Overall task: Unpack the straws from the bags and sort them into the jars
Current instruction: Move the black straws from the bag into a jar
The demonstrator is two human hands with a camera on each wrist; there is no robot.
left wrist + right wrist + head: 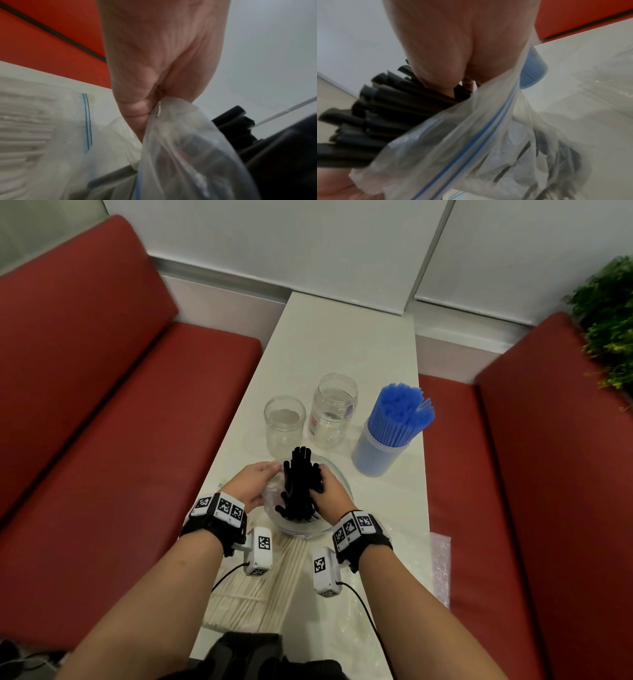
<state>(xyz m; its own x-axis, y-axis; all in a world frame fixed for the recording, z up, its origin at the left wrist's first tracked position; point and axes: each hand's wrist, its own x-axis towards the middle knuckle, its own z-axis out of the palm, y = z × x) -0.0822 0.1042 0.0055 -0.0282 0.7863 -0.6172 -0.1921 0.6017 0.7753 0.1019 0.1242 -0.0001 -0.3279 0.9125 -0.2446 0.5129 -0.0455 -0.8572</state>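
While the black straws [301,484] are only half out of their bag [274,508], I log the hazards, working from the near edge of the table [342,347] outward.

Nearest, a bag of white straws [253,583] lies flat at the near edge, under the wrists, not yet unpacked. An empty clear bag [435,563] lies at the near right edge, part of it overhanging. Risk: a wrist cable or forearm drags either one off the table.

Next, the working pair. The left hand [255,486] pinches the rim of the zip bag between thumb and fingers; the left wrist view confirms the pinch. The right hand [330,491] is curled round the bundle of black straws, which stands up out of the bag mouth. Risk: the bundle is loose and uneven at its top, so outer straws may slip from the grip and scatter. If the left pinch fails, I judge the bag would ride up with the bundle.

Beyond, two empty jars [285,424] [333,409] stand mid-table, just past the hands. They look light; a bundle arriving tilted could tip one, or straws could catch on the narrower neck.

Farthest right, the jar of blue straws [383,446] stands near the right edge, already filled. A sideways sweep of the right hand could knock it over the edge.
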